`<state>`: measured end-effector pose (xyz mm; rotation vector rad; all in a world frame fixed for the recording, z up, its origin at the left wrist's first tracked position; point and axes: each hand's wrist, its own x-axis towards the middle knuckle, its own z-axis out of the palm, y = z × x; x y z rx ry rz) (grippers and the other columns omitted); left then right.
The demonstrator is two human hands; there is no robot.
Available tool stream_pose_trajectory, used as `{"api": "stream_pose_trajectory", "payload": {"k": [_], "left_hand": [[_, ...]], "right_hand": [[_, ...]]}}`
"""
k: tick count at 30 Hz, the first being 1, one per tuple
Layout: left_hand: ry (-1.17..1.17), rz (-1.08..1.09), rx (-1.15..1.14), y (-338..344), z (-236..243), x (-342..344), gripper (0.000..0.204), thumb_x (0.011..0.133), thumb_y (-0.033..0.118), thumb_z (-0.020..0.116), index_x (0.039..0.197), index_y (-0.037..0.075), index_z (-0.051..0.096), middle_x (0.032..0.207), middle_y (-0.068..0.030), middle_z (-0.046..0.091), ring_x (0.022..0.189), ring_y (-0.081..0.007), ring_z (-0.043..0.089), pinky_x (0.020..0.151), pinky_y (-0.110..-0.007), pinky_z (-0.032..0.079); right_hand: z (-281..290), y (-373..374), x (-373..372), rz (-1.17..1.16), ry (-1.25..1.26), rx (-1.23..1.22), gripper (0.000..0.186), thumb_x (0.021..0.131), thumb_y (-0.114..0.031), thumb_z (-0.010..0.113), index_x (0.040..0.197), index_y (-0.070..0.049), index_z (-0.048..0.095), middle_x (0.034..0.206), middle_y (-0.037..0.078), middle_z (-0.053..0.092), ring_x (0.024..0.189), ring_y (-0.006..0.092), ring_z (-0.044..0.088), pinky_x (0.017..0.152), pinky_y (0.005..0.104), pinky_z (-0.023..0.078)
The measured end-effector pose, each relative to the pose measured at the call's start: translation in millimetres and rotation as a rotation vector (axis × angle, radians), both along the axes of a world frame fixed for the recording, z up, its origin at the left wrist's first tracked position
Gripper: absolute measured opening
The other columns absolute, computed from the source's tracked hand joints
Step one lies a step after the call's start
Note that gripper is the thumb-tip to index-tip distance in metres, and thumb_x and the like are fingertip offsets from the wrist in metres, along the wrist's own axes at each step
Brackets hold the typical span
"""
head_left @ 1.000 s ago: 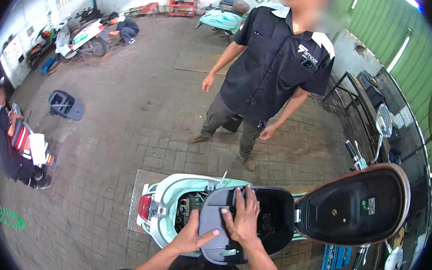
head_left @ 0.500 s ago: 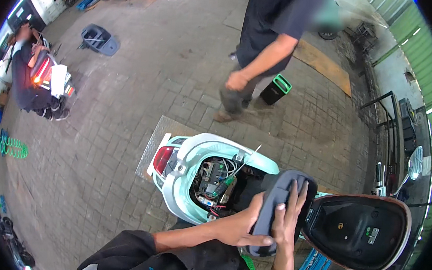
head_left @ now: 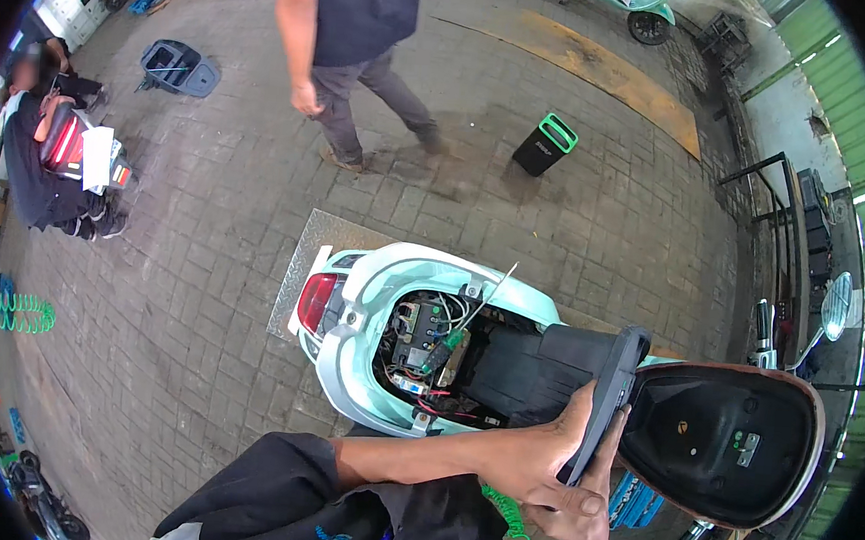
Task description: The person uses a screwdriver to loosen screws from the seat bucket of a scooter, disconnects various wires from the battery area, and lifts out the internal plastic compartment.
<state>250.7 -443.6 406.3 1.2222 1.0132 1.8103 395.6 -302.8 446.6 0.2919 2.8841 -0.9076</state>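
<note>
A dark grey plastic panel [head_left: 612,398] stands tilted nearly edge-on at the front of a mint-green scooter's [head_left: 433,260] open seat compartment. My left hand [head_left: 551,444] grips its near side, thumb against the compartment-facing side. My right hand [head_left: 576,511] is closed around the panel's lower end, some fingers reaching up its far side. Black plastic lining [head_left: 506,370] lies beside the panel. Inside the compartment sit a battery [head_left: 418,334], loose wires and a screwdriver with a green handle [head_left: 442,354]. The seat [head_left: 711,445] is flipped open, underside up.
A person in dark clothes [head_left: 369,25] walks beyond the scooter. A black box with a green rim [head_left: 547,145] stands on the brick floor. Another person sits by a motorcycle [head_left: 80,150] at left. A metal rack [head_left: 783,204] lines the right wall. Green coiled hose [head_left: 506,516] hangs below my hands.
The panel has turned from showing its broad face to nearly edge-on and shifted right. My hands have moved toward its lower end. The walking person has moved left, away from the black box.
</note>
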Motion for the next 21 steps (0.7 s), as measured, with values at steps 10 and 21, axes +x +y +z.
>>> {"api": "stream_pose_trajectory", "payload": {"k": [10,21], "left_hand": [[0.290,0.586,-0.652,-8,-115,-50,0.059,0.094,0.036,0.069,0.138,0.001,0.052,0.133,-0.0229,0.059,0.123,-0.0356,0.059,0.103,-0.043,0.048],[0.703,0.709,-1.345,-50,-245,-35,0.055,0.085,0.020,0.067,0.133,-0.002,0.050,0.124,-0.0237,0.060,0.115,-0.0406,0.056,0.093,-0.049,0.053]], "right_hand": [[18,3,-5,-0.088,-0.103,-0.138,0.145,0.048,-0.023,0.087,0.155,0.012,-0.004,0.162,0.039,0.002,0.153,0.0489,0.009,0.124,0.0497,0.018],[19,-35,-28,-0.081,-0.174,0.080,0.136,0.055,-0.024,0.088,0.150,0.021,0.001,0.159,0.043,0.001,0.152,0.0523,0.002,0.125,0.0522,0.011]]}}
